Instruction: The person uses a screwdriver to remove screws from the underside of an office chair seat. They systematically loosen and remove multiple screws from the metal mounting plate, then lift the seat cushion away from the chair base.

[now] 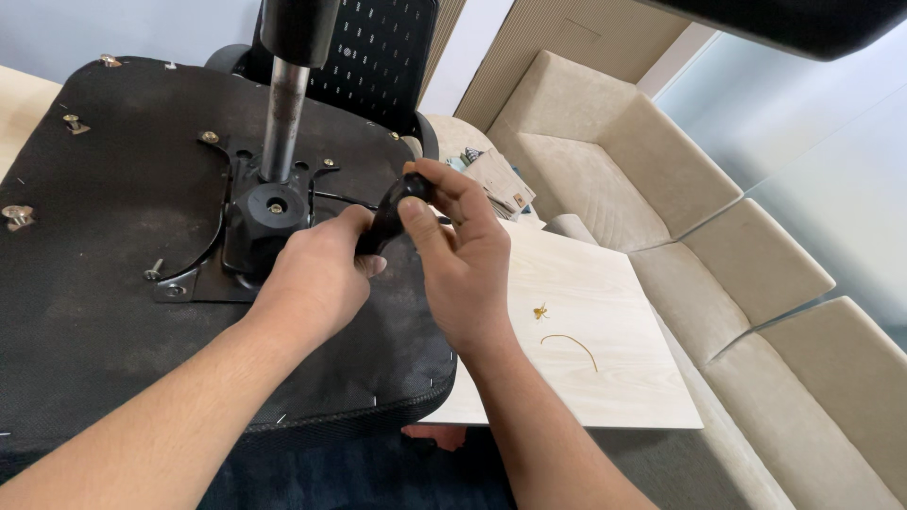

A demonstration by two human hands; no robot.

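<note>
Here both hands [397,255] clasp the black lever handle [389,215], seemingly beside the metal column [282,118], over the upturned seat [113,283].

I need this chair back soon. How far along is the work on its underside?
Done: the mechanism plate sits on the upturned seat, gas cylinder fitted. In hand: both the left hand and right hand grip the black lever handle. Left: several screws stand proud, untightened.

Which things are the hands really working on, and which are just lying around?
Working on: left hand and right hand grip the black lever handle on the upturned chair seat, beside its metal post and mounting plate.

Lying around: small gold piece, rubber band, papers, beige sofa.
</note>
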